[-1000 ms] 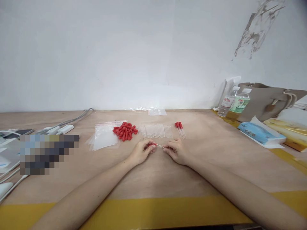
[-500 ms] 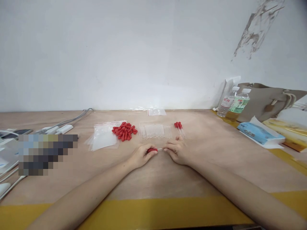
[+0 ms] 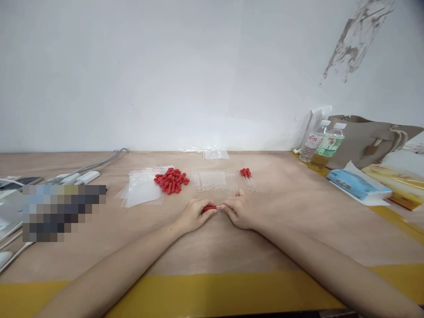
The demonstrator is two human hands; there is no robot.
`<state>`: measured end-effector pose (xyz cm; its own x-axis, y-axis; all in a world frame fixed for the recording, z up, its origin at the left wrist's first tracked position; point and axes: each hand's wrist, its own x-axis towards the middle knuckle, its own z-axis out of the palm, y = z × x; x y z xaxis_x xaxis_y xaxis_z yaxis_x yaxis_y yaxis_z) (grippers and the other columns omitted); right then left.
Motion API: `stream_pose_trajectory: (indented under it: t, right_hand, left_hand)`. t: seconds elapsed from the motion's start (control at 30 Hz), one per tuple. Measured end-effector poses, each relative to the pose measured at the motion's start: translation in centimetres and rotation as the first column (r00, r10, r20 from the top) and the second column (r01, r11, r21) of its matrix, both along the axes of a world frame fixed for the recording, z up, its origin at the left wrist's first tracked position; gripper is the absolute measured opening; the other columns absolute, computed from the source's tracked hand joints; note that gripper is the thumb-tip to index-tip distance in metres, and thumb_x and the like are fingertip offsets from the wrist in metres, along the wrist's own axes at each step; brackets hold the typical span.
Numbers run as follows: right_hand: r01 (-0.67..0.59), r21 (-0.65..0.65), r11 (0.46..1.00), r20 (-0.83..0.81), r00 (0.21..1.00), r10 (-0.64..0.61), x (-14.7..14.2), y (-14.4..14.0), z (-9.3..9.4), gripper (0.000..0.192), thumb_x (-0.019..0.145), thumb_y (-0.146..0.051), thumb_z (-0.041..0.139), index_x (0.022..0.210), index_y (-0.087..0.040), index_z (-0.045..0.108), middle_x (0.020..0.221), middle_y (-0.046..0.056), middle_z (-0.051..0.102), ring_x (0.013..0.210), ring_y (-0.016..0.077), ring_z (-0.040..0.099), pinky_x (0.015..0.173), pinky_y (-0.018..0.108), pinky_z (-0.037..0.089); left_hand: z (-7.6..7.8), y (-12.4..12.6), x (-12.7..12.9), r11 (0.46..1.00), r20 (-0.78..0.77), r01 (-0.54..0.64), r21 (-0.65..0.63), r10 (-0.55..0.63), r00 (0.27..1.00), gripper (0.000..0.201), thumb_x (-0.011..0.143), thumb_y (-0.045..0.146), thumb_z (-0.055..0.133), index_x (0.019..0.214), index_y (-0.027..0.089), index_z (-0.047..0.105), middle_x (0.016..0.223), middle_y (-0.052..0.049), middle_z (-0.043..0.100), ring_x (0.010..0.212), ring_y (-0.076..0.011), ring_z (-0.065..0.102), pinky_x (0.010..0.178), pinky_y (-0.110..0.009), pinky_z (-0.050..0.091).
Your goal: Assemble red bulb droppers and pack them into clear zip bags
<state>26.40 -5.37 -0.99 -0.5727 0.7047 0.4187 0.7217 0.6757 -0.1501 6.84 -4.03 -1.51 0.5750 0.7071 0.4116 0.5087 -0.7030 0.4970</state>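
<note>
In the head view, my left hand (image 3: 196,216) is closed around a red rubber dropper bulb (image 3: 209,207), held level just above or on the table. My right hand (image 3: 241,213) pinches a thin clear dropper tube (image 3: 218,207), most of it hidden by the fingers. The tube's visible end meets the open end of the bulb; whether it sits inside, I cannot tell. Beyond my hands lies a row of clear tubes (image 3: 213,181), with a heap of red bulbs (image 3: 171,181) to its left. Several droppers with red bulbs fitted (image 3: 247,173) lie to the right.
Clear zip bags (image 3: 143,191) are stacked left of the heap, and another small bag (image 3: 216,154) lies by the wall. At right stand two bottles (image 3: 327,143), a grey handbag (image 3: 361,139) and a blue tissue pack (image 3: 359,185). Cables and chargers (image 3: 88,177) occupy the left side.
My right hand has shifted left toward the bulb, and its fingers have closed nearer the joint, so less of the tube shows. My left hand has stayed nearly still.
</note>
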Motion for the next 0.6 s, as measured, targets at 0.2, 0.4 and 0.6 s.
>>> stream_pose_trajectory:
  t: [0.2, 0.4, 0.6]
  right_hand:
    - [0.022, -0.036, 0.999, 0.052, 0.998, -0.020, -0.2, -0.3, 1.6, 0.028, 0.089, -0.024, 0.033, 0.089, -0.020, 0.061, 0.087, 0.003, 0.066, 0.078, 0.0143, 0.055, 0.076, 0.031, 0.025]
    - [0.207, -0.141, 0.968, -0.077, 0.973, -0.219, 2.5, 1.5, 3.0, 0.024, 0.082, -0.026, 0.042, 0.080, -0.022, 0.066, 0.075, 0.002, 0.067, 0.067, 0.0147, 0.056, 0.064, 0.026, 0.032]
    - [0.726, -0.290, 0.624, -0.161, 0.606, -0.779, 5.5, 6.9, 3.3, 0.032, 0.075, -0.045, 0.046, 0.064, -0.020, 0.063, 0.066, 0.004, 0.064, 0.064, 0.0181, 0.057, 0.059, 0.027, 0.033]
  left_hand:
    - [0.4, 1.0, -0.3, 0.994, 0.026, 0.027, 0.107, -0.030, 0.999, 0.015, 0.082, 0.026, 0.048, 0.089, 0.017, 0.057, 0.081, -0.003, 0.064, 0.072, -0.0135, 0.058, 0.067, -0.026, 0.045]
    - [0.1, 1.7, -1.3, 0.990, 0.053, -0.079, 0.118, 0.073, 0.996, 0.044, 0.076, 0.028, 0.055, 0.117, 0.019, 0.041, 0.097, -0.006, 0.056, 0.082, -0.0162, 0.055, 0.068, -0.029, 0.048]
    - [0.0, 1.9, -1.4, 0.997, -0.006, -0.025, 0.073, 0.025, 1.000, 0.025, 0.079, 0.025, 0.050, 0.103, 0.018, 0.051, 0.091, -0.005, 0.056, 0.077, -0.0143, 0.054, 0.069, -0.028, 0.046]
